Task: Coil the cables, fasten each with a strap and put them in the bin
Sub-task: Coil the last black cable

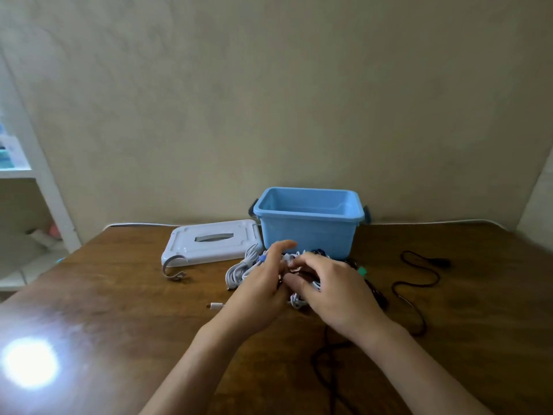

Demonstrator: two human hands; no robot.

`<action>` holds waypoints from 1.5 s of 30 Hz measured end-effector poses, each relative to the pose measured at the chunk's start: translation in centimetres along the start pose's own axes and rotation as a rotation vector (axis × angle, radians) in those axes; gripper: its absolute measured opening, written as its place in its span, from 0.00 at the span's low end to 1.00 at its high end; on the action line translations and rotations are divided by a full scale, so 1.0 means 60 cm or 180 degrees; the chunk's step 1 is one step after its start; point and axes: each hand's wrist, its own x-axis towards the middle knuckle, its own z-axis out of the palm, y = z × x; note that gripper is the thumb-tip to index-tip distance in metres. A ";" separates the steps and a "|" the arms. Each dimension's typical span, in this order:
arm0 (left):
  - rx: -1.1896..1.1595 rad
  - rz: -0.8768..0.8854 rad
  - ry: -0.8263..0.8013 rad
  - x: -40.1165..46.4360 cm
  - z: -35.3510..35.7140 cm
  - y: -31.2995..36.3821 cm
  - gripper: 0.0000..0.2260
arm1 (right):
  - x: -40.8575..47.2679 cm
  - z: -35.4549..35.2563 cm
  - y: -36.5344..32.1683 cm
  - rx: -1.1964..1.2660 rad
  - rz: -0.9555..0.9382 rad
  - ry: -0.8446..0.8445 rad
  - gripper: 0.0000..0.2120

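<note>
- Both hands work together near the middle of the wooden table [119,295], in front of the bin.
- Left hand [263,283]: fingers loosely curved, index raised; whether it grips anything cannot be told (motion blur).
- Right hand [335,289]: fingers curled down over a bundle of thin white cable [299,299], which shows below its fingertips; it appears to hold the bundle.
- A second white cable coil [239,269], round-looped and smooth, lies just left of the left hand, with a small blue strap [262,259] at its top.
- Black cable [419,283], thin and loosely snaking, lies uncoiled toward the table's right edge, apart from the right hand.
- Bin [308,232]: light blue plastic, rectangular, open, at the far edge just beyond the hands.
- Lid [209,244]: white plastic, flat, rounded corners, slot in the middle, left of the bin.
- White plug end [215,305] lies left of the left wrist.
</note>
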 end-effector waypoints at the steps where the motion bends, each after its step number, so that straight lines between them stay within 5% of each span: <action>1: 0.0246 0.0081 -0.0033 0.000 -0.004 -0.001 0.25 | 0.002 0.004 0.004 0.0030 0.0026 0.0027 0.09; 8: 0.0639 -0.0103 0.0005 0.009 -0.027 -0.022 0.06 | 0.014 -0.006 0.060 0.0233 0.0360 -0.0073 0.06; 13: -0.0295 -0.0438 0.0133 0.011 -0.030 -0.020 0.05 | 0.006 0.001 0.065 0.0575 0.0129 -0.0199 0.05; 17: -0.0888 -0.0637 0.0367 0.008 -0.028 -0.007 0.09 | 0.000 0.010 0.059 0.0623 -0.0029 -0.0486 0.25; 21: -0.1682 -0.0644 0.0380 0.004 -0.027 0.011 0.13 | -0.001 0.023 0.059 0.0364 -0.0008 -0.0385 0.11; 30: -0.2329 -0.0743 0.0474 0.006 -0.020 0.010 0.12 | -0.001 0.008 0.052 0.0626 0.0083 -0.0777 0.09; 34: -0.1843 -0.0805 0.0810 0.007 -0.025 0.003 0.13 | -0.003 -0.009 0.054 0.0678 0.0112 -0.1238 0.30; 37: -0.1518 -0.0778 0.1000 0.007 -0.023 0.004 0.13 | -0.003 0.003 0.054 0.0634 0.0018 -0.1014 0.19; 42: -0.2704 -0.1028 0.0568 0.013 0.008 0.020 0.17 | -0.008 0.029 0.053 0.0530 -0.0012 -0.0416 0.06; 45: -0.1654 -0.0743 0.0717 0.004 0.029 0.031 0.13 | -0.015 0.043 0.048 0.0283 -0.0078 -0.0270 0.09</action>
